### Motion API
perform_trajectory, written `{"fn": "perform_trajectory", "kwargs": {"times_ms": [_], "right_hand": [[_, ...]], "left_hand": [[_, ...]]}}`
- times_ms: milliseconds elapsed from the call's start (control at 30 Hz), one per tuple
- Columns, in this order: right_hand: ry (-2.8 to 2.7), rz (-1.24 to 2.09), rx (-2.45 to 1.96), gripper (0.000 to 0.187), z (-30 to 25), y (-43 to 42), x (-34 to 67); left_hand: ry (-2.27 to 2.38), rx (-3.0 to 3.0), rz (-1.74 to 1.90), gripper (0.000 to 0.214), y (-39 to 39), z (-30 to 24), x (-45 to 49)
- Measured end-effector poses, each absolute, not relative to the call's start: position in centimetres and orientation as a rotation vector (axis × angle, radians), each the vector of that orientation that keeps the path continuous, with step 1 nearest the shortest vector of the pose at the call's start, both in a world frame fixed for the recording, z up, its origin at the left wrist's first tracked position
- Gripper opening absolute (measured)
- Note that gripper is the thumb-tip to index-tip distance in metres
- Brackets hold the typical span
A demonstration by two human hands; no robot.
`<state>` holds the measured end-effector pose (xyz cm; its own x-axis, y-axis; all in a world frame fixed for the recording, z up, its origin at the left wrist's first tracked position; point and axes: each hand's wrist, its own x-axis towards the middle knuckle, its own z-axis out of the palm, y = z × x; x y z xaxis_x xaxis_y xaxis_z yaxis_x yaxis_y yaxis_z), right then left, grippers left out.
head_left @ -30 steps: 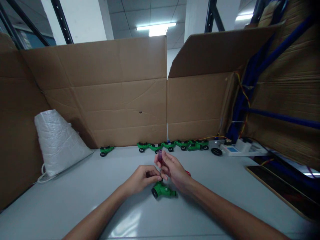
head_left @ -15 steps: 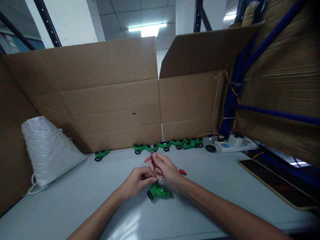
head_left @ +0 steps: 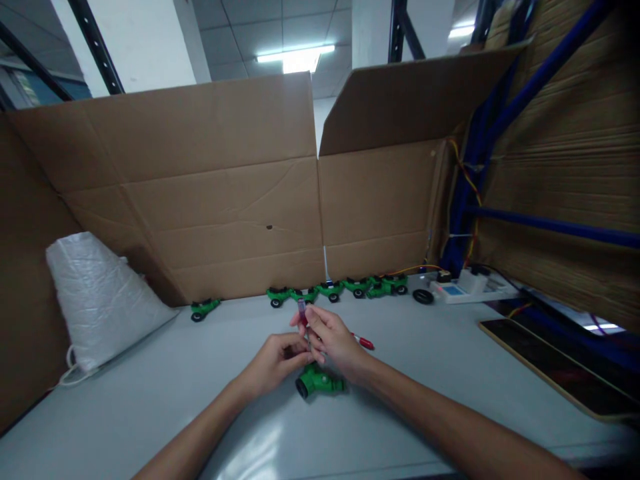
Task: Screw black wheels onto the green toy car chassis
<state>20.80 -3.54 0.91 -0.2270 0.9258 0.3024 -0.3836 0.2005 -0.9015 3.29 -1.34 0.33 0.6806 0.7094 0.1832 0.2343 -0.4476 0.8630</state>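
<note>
My right hand [head_left: 334,337] is closed around a screwdriver [head_left: 302,311] with a see-through reddish-purple handle, held nearly upright. Its thin metal shaft runs down between my fingers toward a green toy vehicle [head_left: 320,383] lying on the table. This toy has a black round part at its left end. My left hand [head_left: 280,360] is pinched at the shaft's lower end, just above the toy; what its fingertips grip is hidden. A red-and-white pen-like tool [head_left: 364,342] lies behind my right wrist.
Several green toy vehicles [head_left: 330,291] with black wheels line the cardboard wall [head_left: 225,220], and another [head_left: 204,309] sits apart at left. A black ring [head_left: 423,296] lies near a white power strip [head_left: 473,287]. A silvery bag [head_left: 103,300] stands left; a dark framed panel [head_left: 555,367] lies right.
The screwdriver has risen slightly and leans a little more to the left, with more of its shaft showing. Both hands stay in nearly the same place above the toy.
</note>
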Motion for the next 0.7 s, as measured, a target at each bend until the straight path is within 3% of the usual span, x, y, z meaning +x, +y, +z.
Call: {"fn": "perform_trajectory", "kwargs": {"times_ms": [133,700], "right_hand": [[-1.221,1.324,-0.572,0.046,0.33,-3.26,20.73],[-1.273,1.297,-0.579,0.045,0.00,-3.15,20.84]], "left_hand": [[0.693,1.979,0.684,0.038,-1.25,0.07,3.20],[0.631,1.848,0.684,0.041,-1.33,-0.22,3.35]]}}
